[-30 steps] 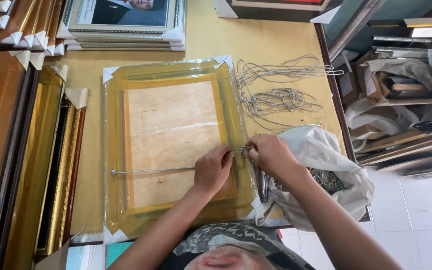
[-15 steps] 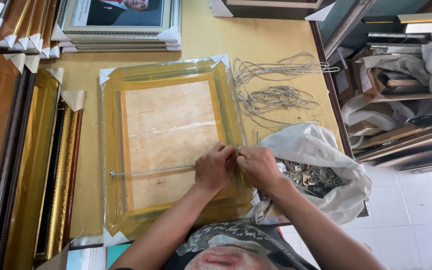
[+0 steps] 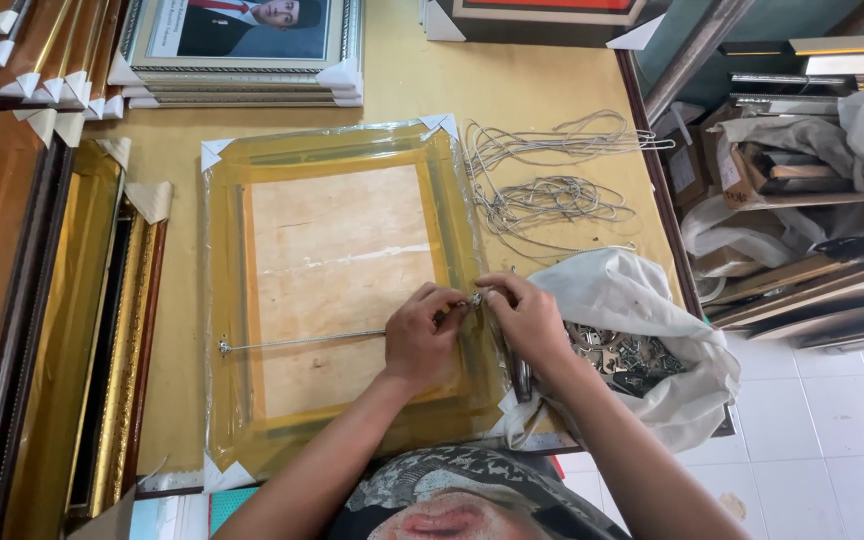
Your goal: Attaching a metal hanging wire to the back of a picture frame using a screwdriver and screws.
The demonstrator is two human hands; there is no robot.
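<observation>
A picture frame [image 3: 342, 290] lies face down on the table, wrapped in yellowish clear film, its plywood back showing. A thin hanging wire [image 3: 302, 341] runs across the back from a small fitting at the left edge to the right edge. My left hand [image 3: 424, 335] pinches the wire's right end at the frame's right side. My right hand [image 3: 527, 318] meets it there, fingertips closed on a small metal hanger piece [image 3: 476, 298] at the frame's edge. Both hands touch each other over the frame's right rail.
Loose wire coils [image 3: 552, 185] lie right of the frame. A white bag [image 3: 642, 300] holds several metal hangers [image 3: 612, 352]. Gold frames [image 3: 62, 330] stand at the left, stacked framed pictures [image 3: 242, 55] at the back. The table's right edge [image 3: 657, 190] borders cluttered shelves.
The wire end and my hands shifted slightly along the frame's right rail; my right hand came in closer to my left, and the two now meet over the hanger piece.
</observation>
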